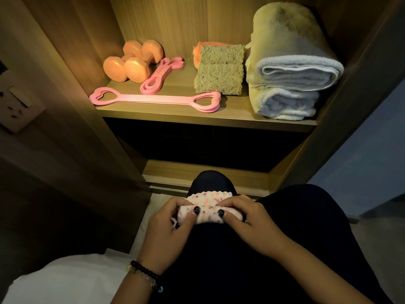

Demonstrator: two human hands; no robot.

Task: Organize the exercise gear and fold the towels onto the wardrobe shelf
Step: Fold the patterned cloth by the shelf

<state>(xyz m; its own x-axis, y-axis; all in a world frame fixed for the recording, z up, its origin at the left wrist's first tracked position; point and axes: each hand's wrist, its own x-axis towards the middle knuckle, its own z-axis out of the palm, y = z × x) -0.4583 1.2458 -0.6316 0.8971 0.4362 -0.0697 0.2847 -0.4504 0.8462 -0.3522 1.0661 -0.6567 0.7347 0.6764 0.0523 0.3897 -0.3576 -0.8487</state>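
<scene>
A small white towel with coloured speckles (pixel 208 200) lies folded over my dark-trousered knee. My left hand (pixel 168 224) and my right hand (pixel 247 218) both pinch it, thumbs pressed on its near fold. On the lit wardrobe shelf (pixel 197 116) stand two orange dumbbells (pixel 131 63) at the left. Beside them lies a looped pink resistance band (pixel 158 75), and a flat pink puller with heart-shaped handles (pixel 155 99) lies along the front edge. A folded green-and-orange towel (pixel 219 71) sits mid-shelf. A stack of large pale folded towels (pixel 289 69) fills the right.
Wooden wardrobe walls flank the shelf on both sides. Below it is a dark compartment and a lower wooden ledge (pixel 206 176). A wall socket plate (pixel 15 108) is at the left. White fabric (pixel 65 279) lies at the bottom left.
</scene>
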